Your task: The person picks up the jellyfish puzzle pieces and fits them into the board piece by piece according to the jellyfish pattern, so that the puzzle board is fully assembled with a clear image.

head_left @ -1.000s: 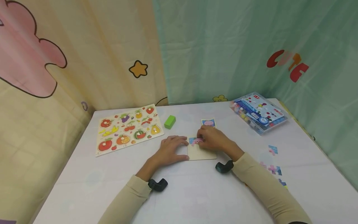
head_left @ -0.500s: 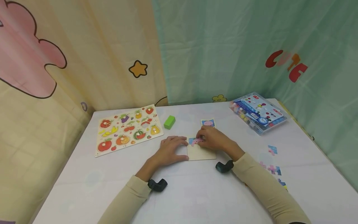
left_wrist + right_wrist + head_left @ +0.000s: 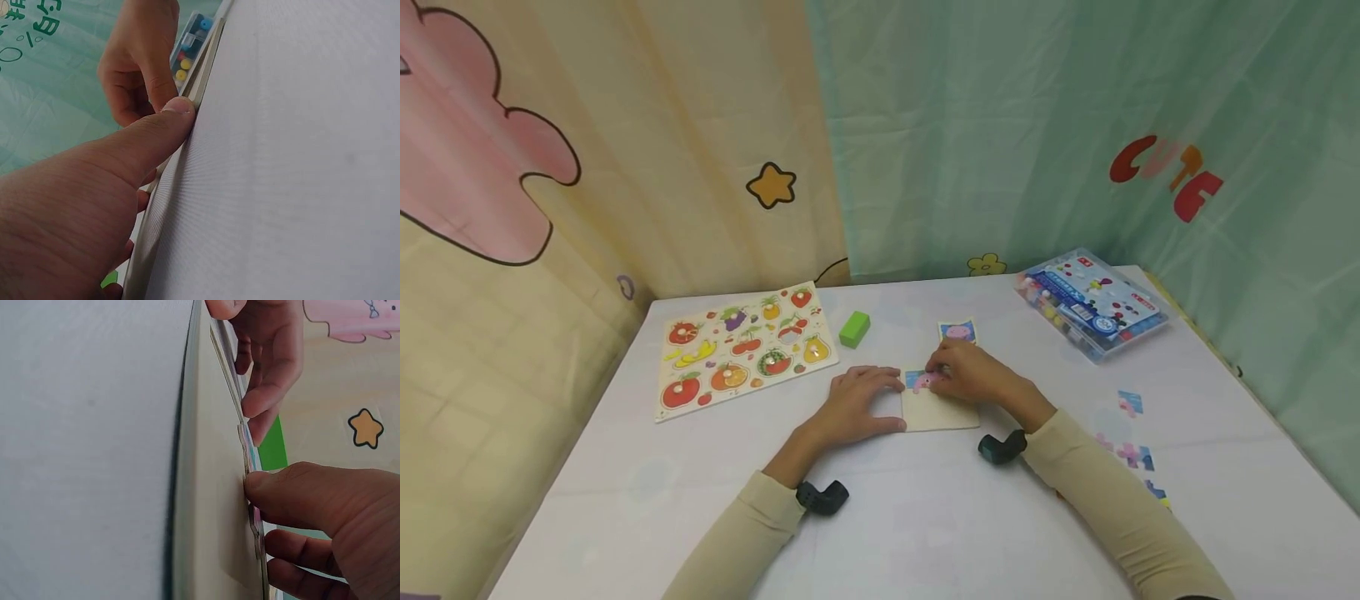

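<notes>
A small pale wooden puzzle board (image 3: 940, 414) lies flat on the table in front of me, blank over most of its near part. My left hand (image 3: 856, 405) rests at the board's left side, fingers extended, its thumb touching the near left corner. Along the board's far left edge sit puzzle pieces, one blue and one pink (image 3: 927, 380). My right hand (image 3: 972, 371) pinches a pink puzzle piece (image 3: 254, 520) there between thumb and fingers, covering part of it. In the right wrist view, the thumb (image 3: 262, 484) bears on the piece.
Loose puzzle pieces (image 3: 1131, 403) lie near my right sleeve. Behind the board is a picture card (image 3: 957, 331), partly covered by my right hand. A green block (image 3: 854, 329) and a fruit peg board (image 3: 745, 350) stand left; a clear bead box (image 3: 1093, 304) is back right.
Hardly anything differs. Both hands stay at the board, and the right fingers shift only very slightly on the pink puzzle piece.
</notes>
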Available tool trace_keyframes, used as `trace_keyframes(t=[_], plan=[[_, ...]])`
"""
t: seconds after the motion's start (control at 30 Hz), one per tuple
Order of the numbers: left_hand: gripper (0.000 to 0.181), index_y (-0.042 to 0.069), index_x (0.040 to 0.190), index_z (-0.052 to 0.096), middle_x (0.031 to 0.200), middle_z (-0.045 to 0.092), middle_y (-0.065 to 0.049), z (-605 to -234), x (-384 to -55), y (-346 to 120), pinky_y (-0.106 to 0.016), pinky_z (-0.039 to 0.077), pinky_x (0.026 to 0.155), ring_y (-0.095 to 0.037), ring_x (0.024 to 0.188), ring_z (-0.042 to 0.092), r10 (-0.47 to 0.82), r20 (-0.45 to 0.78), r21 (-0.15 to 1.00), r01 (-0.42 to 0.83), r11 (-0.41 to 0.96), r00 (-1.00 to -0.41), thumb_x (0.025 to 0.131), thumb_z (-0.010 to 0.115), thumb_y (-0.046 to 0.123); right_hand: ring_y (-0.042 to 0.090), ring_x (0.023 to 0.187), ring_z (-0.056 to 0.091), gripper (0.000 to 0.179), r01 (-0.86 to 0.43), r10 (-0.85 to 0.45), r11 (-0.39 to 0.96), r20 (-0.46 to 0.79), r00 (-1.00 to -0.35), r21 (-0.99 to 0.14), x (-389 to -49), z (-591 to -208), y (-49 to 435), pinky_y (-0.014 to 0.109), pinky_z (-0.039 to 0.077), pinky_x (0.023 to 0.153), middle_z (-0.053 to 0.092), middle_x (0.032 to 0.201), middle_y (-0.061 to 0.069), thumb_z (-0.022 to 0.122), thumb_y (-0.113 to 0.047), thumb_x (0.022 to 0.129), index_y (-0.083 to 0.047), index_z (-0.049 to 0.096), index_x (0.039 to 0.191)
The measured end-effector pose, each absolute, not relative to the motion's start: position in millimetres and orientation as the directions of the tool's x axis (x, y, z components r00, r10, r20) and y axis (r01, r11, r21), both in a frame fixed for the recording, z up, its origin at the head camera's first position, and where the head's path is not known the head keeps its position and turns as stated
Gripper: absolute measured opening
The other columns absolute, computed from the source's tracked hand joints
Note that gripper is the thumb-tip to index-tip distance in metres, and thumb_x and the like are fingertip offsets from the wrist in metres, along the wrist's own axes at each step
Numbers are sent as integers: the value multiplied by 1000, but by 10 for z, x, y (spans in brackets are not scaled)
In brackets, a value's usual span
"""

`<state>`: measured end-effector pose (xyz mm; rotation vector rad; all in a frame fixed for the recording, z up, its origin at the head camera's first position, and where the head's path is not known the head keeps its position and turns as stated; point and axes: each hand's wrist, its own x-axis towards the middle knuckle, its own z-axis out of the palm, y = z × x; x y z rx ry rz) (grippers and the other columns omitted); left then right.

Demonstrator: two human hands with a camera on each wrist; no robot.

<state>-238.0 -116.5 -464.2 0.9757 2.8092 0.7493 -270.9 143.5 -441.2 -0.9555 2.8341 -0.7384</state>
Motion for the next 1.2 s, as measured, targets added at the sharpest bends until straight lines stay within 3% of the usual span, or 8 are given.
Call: trace_keyframes(t=[0.37, 0.6, 0.8, 0.97, 1.2], plan=[[52, 26, 129, 64, 151, 49, 5, -4643, -2385, -1171, -56, 29, 103, -27, 139, 36, 597, 74, 460, 558, 691, -799, 86, 77, 52, 16, 90, 59, 17, -570, -598, 665, 113, -793, -483, -2718, -4420, 1442, 35, 51, 84, 64, 99, 1, 75, -15, 93, -6, 75, 107], [53, 26, 130, 63, 152, 47, 6, -4658, -2372, -1168, -55, 29, 104, -25, 140, 34, 596, 60, 463, 552, 694, -800, 86, 76, 53, 24, 114, 62, 31, -504, -576, 662, 53, -816, -554, -2667, -4299, 1650, 44, 48, 98, 68, 118, 5, 74, -20, 95, -5, 70, 122], [54, 25, 131, 63, 152, 48, 5, -4636, -2377, -1170, -56, 29, 104, -28, 140, 34, 602, 70, 463, 560, 687, -796, 86, 77, 51, 26, 107, 62, 32, -493, -529, 628, 134, -838, -603, -2463, -4210, 2257, 50, 50, 93, 67, 114, 8, 74, -16, 94, -3, 69, 123], [55, 25, 131, 63, 152, 48, 6, -4648, -2382, -1177, -55, 29, 103, -27, 140, 34, 597, 73, 465, 556, 689, -799, 86, 78, 51, 29, 109, 60, 37, -356, -390, 699, 86, -917, -621, -2215, -4182, 2903, 55, 47, 94, 67, 120, 12, 72, -21, 96, -2, 66, 127], [56, 26, 132, 63, 152, 47, 7, -4681, -2403, -1167, -55, 29, 104, -26, 140, 34, 593, 74, 456, 556, 695, -802, 85, 77, 53, 34, 110, 58, 45, -218, -237, 796, 40, -971, -565, -1899, -4258, 3660, 34, 48, 87, 65, 123, 18, 74, -24, 95, 0, 63, 131]])
